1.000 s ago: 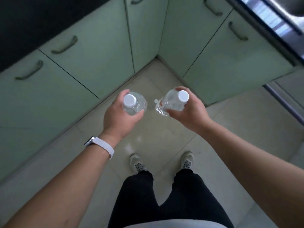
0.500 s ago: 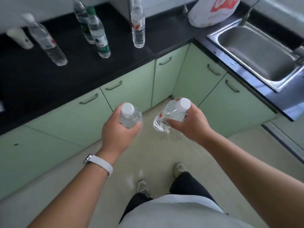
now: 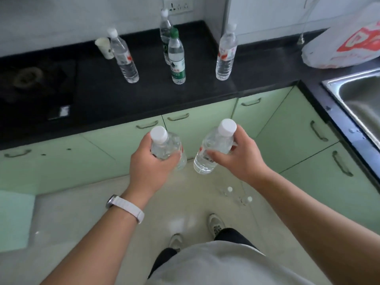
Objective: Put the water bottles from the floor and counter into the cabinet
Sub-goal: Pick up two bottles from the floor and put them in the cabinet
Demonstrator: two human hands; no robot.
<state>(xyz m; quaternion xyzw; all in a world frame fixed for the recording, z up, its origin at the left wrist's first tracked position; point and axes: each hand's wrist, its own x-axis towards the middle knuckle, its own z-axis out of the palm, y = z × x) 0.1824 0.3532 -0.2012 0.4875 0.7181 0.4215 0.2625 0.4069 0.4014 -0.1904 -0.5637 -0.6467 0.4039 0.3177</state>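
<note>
Left hand: the left hand (image 3: 150,169) has its fingers and thumb curled round the body of a clear white-capped bottle (image 3: 165,148), held upright with the cap towards the viewer.
Right hand: the right hand (image 3: 236,159) grips a second clear bottle (image 3: 212,150), which tilts so its white cap leans out past the fingers.
Between the hands: the two held bottles are just beside each other, with a narrow gap of floor showing between them.
Wrist: a white-strapped watch (image 3: 125,206) sits behind the left hand.
Surface ahead: beyond both hands runs a black counter (image 3: 195,93), turning a corner off past the right hand.
On the counter: beyond the left hand stand a white-capped bottle (image 3: 124,58) beside a paper cup (image 3: 104,47), and a green-capped bottle (image 3: 176,58) with another bottle (image 3: 165,31) close behind it. Beyond the right hand stands a red-labelled bottle (image 3: 226,52).
Far right: a white plastic bag (image 3: 345,42) and a steel sink (image 3: 362,95).
Far left: a dark hob (image 3: 30,85).
Below the counter: pale green cabinet doors (image 3: 61,161), all closed.
Floor: pale tile (image 3: 82,212). Two floor bottles (image 3: 228,190) stand beneath the right forearm.
</note>
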